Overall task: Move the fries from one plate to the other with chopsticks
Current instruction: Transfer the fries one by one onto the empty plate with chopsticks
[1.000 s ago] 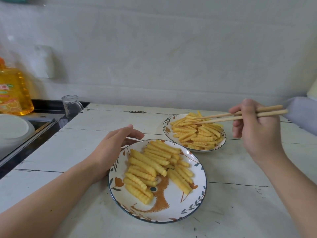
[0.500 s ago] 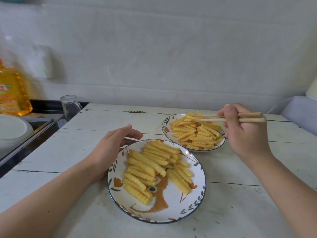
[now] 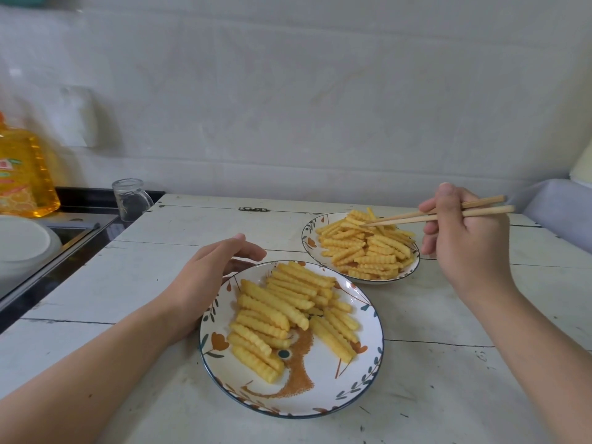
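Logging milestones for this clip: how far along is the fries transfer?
Done: can't tell; both the near plate and far plate hold crinkle-cut fries, direction unclear. In hand: right hand holds chopsticks, tips on the far plate's fries, none visibly lifted. Left hand rests open at the near plate's rim. Left: seemingly most of it.

Glossy glazed plates (image 3: 368, 373) — pale wooden chopsticks (image 3: 480, 208), worn matt painted-wood table (image 3: 179, 232)
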